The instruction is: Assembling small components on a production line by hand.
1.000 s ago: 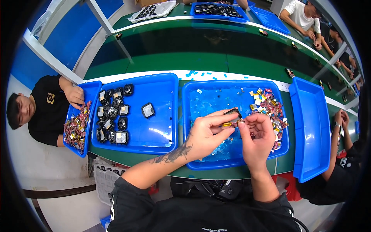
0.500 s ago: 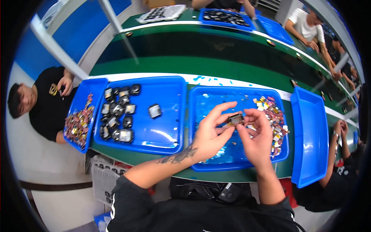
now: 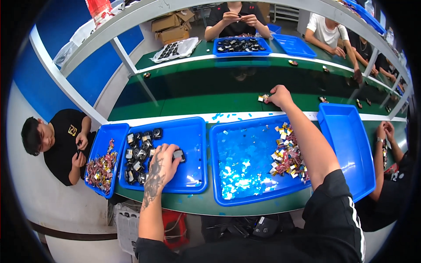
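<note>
Setting: an assembly bench (image 3: 245,206) with a green top, four blue trays along its near edge, co-workers seated at either end and across the belt
Left hand (image 3: 164,164): palm down inside the left-centre tray (image 3: 193,144); fingers curled over a small dark module with a pale face (image 3: 178,154) at the tray's middle; whether it is lifted or only pressed I cannot tell
Finished modules (image 3: 138,153): a loose cluster of like dark pieces along that tray's left side, just beside the hand's knuckles
Right hand (image 3: 279,95): arm stretched past the far edge of the wide centre tray (image 3: 245,193) onto the green belt (image 3: 197,92); fingers pinched on a small pale-and-yellow part (image 3: 263,97), which sticks out to the hand's left
Key relation: the module lies under the left fingertips, toward the tray's right half, far from the right hand; the left is plainly the nearer; the module looks squarish, so no clear long axis
Loose parts (image 3: 287,153): a heap of gold, red and silver bits at the centre tray's right side, below the outstretched forearm
Elsewhere: an empty-looking blue tray (image 3: 351,153) at the bench's right end; a narrow tray of reddish scraps (image 3: 101,166) at its left end
</note>
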`<state>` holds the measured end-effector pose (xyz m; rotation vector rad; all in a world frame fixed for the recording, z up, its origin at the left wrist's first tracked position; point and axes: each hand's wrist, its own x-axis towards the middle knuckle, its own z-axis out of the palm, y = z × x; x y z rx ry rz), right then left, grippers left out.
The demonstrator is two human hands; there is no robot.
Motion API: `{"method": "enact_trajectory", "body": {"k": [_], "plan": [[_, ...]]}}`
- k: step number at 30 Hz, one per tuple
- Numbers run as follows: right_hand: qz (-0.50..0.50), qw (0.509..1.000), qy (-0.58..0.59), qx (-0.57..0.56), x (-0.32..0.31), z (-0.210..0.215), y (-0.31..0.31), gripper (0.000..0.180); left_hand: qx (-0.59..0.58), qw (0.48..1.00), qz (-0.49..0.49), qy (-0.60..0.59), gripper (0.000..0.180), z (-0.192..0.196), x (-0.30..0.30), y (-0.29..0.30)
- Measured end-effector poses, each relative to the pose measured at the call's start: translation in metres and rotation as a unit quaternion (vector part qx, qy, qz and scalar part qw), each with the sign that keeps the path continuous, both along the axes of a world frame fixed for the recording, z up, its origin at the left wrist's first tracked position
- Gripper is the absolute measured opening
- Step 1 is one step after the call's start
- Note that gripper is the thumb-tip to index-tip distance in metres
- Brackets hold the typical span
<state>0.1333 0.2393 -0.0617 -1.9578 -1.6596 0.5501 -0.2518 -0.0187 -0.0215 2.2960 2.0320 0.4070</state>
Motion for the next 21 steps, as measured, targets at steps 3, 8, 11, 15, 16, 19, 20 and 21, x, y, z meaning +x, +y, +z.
{"method": "enact_trajectory", "body": {"k": [3,8,11,15,16,19,20,21], "plan": [[0.009,0.999,-0.036,0.038,0.014,0.014,-0.007,0.037,-0.017,0.976,-0.005,-0.219,0.025,0.009,0.004,0.005],[0.087,0.989,-0.053,0.108,0.033,0.079,-0.057,0.010,-0.067,0.741,-0.049,-0.667,0.025,0.040,0.047,0.029],[0.190,0.972,-0.138,0.031,0.041,0.090,-0.094,0.012,-0.108,0.588,-0.034,-0.801,0.020,0.035,0.072,0.054],[0.208,0.943,-0.261,-0.012,0.043,0.060,-0.122,0.013,-0.207,0.542,-0.030,-0.814,0.020,0.016,0.106,0.061],[0.204,0.943,-0.263,-0.015,0.046,0.057,-0.126,0.013,-0.221,0.548,-0.025,-0.807,0.022,0.014,0.113,0.058],[0.187,0.956,-0.216,0.073,0.047,0.062,-0.136,0.007,-0.233,0.539,-0.015,-0.809,0.028,0.009,0.116,0.052],[0.203,0.955,-0.177,0.124,0.050,0.064,-0.138,0.008,-0.229,0.533,-0.017,-0.815,0.028,0.009,0.116,0.048],[0.185,0.969,-0.114,0.119,0.047,0.068,-0.147,0.008,-0.240,0.543,-0.038,-0.804,0.031,0.010,0.116,0.044]]}}
